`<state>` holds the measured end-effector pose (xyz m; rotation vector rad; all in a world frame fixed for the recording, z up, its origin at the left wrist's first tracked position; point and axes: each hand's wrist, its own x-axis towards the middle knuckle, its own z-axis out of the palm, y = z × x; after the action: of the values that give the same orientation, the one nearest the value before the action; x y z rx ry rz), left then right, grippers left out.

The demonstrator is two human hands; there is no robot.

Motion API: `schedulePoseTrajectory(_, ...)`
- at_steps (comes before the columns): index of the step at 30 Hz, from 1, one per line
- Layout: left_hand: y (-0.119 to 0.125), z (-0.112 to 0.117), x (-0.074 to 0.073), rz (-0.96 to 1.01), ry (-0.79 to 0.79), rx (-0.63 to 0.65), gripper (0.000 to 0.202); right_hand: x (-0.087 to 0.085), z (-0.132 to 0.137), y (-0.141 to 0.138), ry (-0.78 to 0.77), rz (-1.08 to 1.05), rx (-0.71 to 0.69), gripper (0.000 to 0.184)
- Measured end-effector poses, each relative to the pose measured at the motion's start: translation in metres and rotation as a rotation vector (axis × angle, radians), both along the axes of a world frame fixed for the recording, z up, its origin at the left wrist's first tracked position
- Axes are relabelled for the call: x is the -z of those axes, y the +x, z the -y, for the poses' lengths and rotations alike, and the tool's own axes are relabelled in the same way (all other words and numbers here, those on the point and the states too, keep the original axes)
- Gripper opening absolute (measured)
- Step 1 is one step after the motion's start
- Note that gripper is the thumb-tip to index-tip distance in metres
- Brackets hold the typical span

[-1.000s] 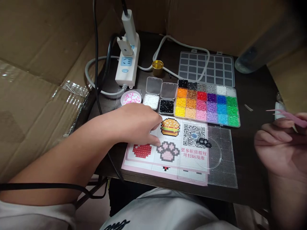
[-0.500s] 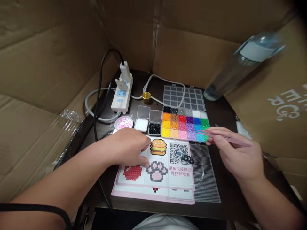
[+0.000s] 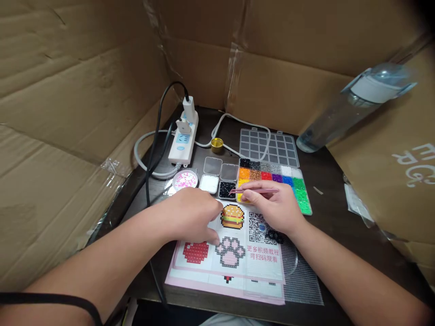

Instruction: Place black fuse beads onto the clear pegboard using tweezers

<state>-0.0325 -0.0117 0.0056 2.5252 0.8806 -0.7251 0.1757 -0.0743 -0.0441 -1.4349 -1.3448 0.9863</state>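
My left hand (image 3: 193,217) rests curled on the pattern sheet (image 3: 234,253), its fingertips pressing the paper beside the burger and paw pictures. My right hand (image 3: 272,208) grips pink tweezers (image 3: 253,191) whose tips point left over the small box of black beads (image 3: 227,189). A multi-colour bead tray (image 3: 288,179) lies behind that hand. A clear pegboard (image 3: 299,271) with a few black beads (image 3: 273,235) on it lies partly under my right wrist.
A white bead box (image 3: 208,183), a pink bead dish (image 3: 185,180), a power strip (image 3: 183,138) with cables, a gold cap (image 3: 216,144) and an open tray lid (image 3: 269,148) sit at the back. A clear bottle (image 3: 353,106) leans at right. Cardboard walls enclose the dark table (image 3: 340,226).
My right hand came in from the right with the tweezers and now hovers by the black bead box. The camera tilted up and back. My left hand stayed on the sheet.
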Motion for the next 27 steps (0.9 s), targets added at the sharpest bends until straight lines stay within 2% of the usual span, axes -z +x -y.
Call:
schedulePoseTrajectory(4,0.0005,-0.0005,0.0001,-0.015,0.000,0.010,0.039,0.0006,0.0014,-0.0025,-0.048,-0.021,0.013,0.019)
schedulePoseTrajectory(10,0.0005,-0.0003,0.0004,-0.018,0.008,0.024,0.039,0.0015,0.0003,-0.0026,-0.020,-0.027,0.006,0.017)
schedulePoseTrajectory(15,0.0000,0.0002,0.0015,-0.019,0.015,0.020,0.040,0.0038,0.0010,-0.0021,-0.035,-0.015,-0.004,0.022)
schedulePoseTrajectory(27,0.0002,0.0006,0.0002,0.001,0.015,0.018,0.039,0.0062,0.0017,-0.0030,-0.063,-0.060,0.021,0.018)
